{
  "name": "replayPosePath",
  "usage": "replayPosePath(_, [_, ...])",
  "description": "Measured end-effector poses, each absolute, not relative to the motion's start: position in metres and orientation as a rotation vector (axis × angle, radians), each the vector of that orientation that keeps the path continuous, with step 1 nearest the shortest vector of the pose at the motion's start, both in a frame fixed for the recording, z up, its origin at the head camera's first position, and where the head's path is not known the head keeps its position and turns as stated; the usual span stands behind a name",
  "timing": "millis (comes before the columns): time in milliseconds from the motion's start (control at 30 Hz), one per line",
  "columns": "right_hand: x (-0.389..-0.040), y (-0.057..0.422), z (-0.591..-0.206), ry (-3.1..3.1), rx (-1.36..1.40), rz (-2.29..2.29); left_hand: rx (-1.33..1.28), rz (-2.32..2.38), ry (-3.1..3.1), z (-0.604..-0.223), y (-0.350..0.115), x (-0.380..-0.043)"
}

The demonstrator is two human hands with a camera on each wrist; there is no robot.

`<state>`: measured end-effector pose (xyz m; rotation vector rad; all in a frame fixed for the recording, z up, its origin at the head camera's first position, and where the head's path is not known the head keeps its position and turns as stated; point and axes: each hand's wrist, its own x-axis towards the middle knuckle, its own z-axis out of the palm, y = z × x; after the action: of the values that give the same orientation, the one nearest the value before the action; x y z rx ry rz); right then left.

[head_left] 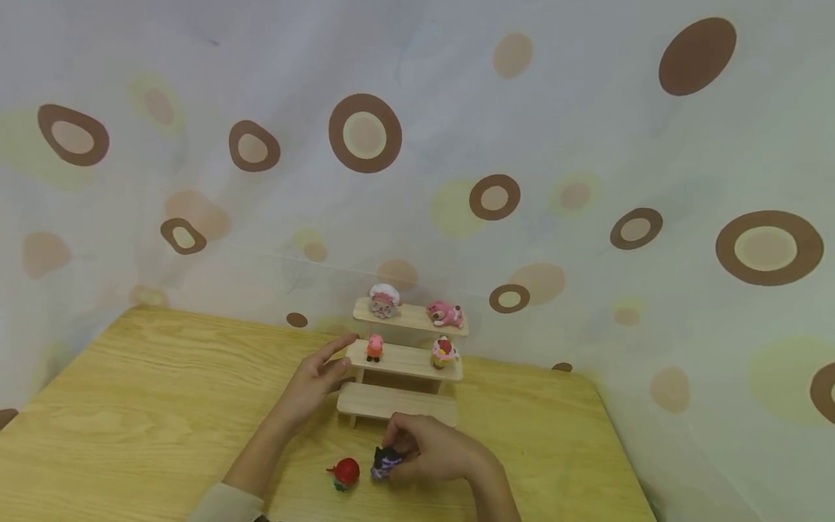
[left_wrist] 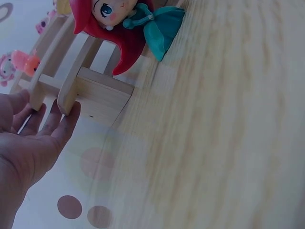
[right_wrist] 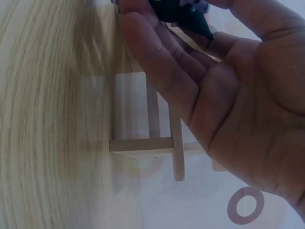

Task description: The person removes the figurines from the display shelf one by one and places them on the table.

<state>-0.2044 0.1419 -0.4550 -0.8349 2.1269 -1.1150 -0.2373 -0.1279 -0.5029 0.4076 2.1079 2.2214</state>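
Observation:
My left hand (head_left: 312, 386) is at the left end of a three-step wooden stand (head_left: 398, 402), its spread fingertips right at the ends of the boards in the left wrist view. Between the thumb and fingers of my right hand (head_left: 443, 451) is a small black and purple figurine (head_left: 385, 462), pinched just in front of the bottom step. In the right wrist view, the fingers hide most of that dark figurine (right_wrist: 190, 19). A red-haired mermaid figurine (left_wrist: 159, 31) with a teal tail is on the table to the left of the right hand.
On the top step are a white-hatted figurine (head_left: 383, 301) and a pink bear lying down (head_left: 446, 314). The middle step carries a pink pig figurine in orange (head_left: 375, 349) and an ice-cream-like figurine (head_left: 443, 352). Behind the wooden table (head_left: 163, 406) hangs a spotted sheet (head_left: 417, 72).

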Motion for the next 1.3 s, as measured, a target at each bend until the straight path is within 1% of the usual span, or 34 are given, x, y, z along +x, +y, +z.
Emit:
replayPosePath(433, [-0.201,0.143,-0.457,2.177,-0.841,-0.975,0.422,2.255,2.054,-0.502,-0.128,-0.236])
replayPosePath(800, [-0.205,0.143,-0.465,2.150,-0.880,-0.984,0.428,2.252,2.060,-0.502,-0.128,-0.236])
replayPosePath(1033, [-0.205,0.142,-0.467,2.103,-0.854,-1.011,0.407,2.246,2.049,-0.503,-0.128,-0.236])
replayPosePath(1300, [-0.208,0.153,-0.462,2.107,-0.817,-1.047,0.413,2.248,2.047,-0.504,-0.128,-0.237])
